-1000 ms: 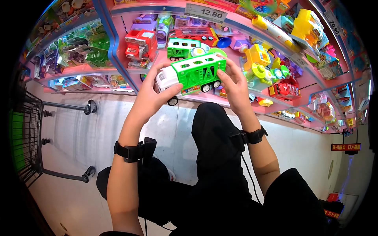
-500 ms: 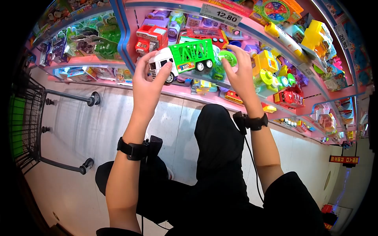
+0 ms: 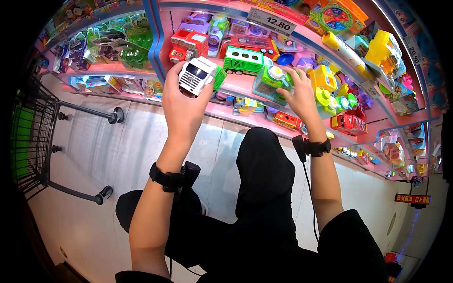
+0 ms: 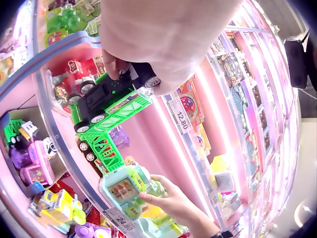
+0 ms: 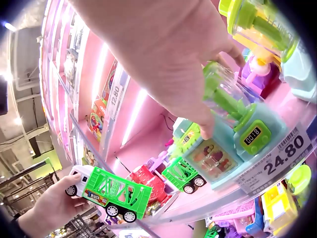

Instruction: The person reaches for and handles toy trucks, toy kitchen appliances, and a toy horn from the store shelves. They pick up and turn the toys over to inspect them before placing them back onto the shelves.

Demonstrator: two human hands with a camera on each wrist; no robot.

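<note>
My left hand [image 3: 183,111] holds a toy truck [image 3: 197,76] by its white cab, with the cab's front turned toward the head camera. In the right wrist view the green slatted trailer [image 5: 119,191] shows side-on, and the left wrist view shows the truck's black underside [image 4: 111,91]. My right hand [image 3: 302,94] grips a teal and green toy blender [image 3: 270,81] at the shelf's front edge. Its thumb and fingers lie around the clear jar [image 5: 223,91]. Behind the blender stands a second green and white truck [image 3: 244,61] on the pink shelf.
A red toy truck [image 3: 188,45] sits at the shelf's left divider. Yellow and green toys [image 3: 325,89] crowd the right side. Price labels [image 3: 271,21] line the shelf edges. A black shopping cart [image 3: 35,137] stands at the left on the pale floor.
My right hand has let go of the truck's trailer and moved right onto the toy blender. My left hand keeps the truck and has turned its cab toward the head camera.
</note>
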